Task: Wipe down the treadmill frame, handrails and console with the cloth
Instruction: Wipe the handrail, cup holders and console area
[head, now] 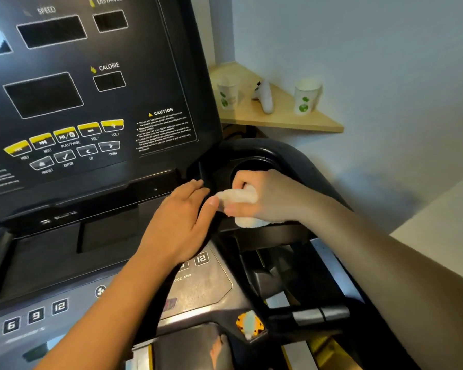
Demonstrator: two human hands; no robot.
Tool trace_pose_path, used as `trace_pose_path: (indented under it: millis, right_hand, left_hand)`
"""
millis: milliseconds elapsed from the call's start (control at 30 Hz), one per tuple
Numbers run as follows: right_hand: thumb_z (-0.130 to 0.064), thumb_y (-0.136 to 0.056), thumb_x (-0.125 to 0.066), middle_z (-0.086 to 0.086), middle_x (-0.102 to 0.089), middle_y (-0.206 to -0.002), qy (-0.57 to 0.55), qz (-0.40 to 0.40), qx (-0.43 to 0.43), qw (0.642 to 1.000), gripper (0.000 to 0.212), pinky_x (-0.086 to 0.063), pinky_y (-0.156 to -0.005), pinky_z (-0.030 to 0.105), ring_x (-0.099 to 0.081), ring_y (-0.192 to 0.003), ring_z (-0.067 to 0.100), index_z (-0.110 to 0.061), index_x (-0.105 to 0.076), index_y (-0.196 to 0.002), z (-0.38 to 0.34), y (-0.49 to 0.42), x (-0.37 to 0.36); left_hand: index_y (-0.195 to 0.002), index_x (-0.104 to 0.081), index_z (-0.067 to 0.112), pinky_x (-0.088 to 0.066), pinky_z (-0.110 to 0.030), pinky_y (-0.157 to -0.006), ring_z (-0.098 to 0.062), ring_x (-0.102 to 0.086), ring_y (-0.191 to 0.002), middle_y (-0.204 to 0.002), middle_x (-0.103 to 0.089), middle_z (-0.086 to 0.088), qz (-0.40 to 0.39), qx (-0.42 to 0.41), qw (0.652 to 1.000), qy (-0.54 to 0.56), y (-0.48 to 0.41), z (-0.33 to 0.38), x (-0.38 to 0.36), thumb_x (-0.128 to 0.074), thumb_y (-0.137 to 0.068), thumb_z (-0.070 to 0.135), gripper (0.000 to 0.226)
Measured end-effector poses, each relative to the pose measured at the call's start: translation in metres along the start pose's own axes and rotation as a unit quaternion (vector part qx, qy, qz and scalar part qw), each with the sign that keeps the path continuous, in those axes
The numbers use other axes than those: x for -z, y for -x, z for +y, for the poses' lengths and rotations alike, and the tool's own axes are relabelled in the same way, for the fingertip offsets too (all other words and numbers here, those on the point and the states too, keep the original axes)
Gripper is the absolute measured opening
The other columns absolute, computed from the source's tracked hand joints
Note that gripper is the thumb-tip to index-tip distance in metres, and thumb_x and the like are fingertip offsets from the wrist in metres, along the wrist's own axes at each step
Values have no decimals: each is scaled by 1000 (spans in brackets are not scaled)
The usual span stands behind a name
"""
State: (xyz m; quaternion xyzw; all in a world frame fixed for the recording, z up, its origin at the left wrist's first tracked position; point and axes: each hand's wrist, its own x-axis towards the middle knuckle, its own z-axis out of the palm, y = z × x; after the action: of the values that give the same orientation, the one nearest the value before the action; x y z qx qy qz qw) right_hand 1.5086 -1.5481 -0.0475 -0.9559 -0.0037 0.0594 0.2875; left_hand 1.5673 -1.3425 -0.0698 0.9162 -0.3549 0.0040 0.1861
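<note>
Both hands are working the console's [96,84] right corner: right hand [262,198] gripping the bunched cloth [238,196] at the cupholder [254,166], left hand [182,222] resting flat. Handrails and frame probably still waiting, can't tell.

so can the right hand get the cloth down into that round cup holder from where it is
Probably yes: the right hand grips the cloth at the near rim of the cup holder, whose opening looks empty; the left hand sits off to the side.
</note>
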Motion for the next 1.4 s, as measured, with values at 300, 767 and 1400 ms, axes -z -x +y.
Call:
trace_pose_path:
  millis: [300,767,1400]
  right_hand:
    - [-26,-83,-69,-14,-61,-113,-40,112,-12,993,44,-47,-76,23,-59,-99,7,-38,-52,-122,16,26,23]
    - [-49,-93,-50,-7,-61,-88,65,-97,3,993,19,-49,-76,34,-59,-83,14,-32,-57,-90,-12,-14,2]
    - [-42,-80,-74,-23,-51,-127,46,-146,20,988,62,-35,-89,10,-49,-114,0,-40,-48,-137,27,23,27]
  left_hand:
    - [-140,-53,17,-24,-26,-111,-14,-35,-141,-151,-45,-2,-1,2,1000,-17,0,1,1,-8,-92,64,80]
    - [-138,-55,19,-21,-23,-110,-12,-36,-140,-150,-46,1,1,0,1000,7,-1,-2,0,-7,-92,64,80]
    - [-138,-55,18,-25,-27,-111,-13,-35,-141,-149,-47,0,1,1,1000,20,-2,-2,1,-10,-93,63,78]
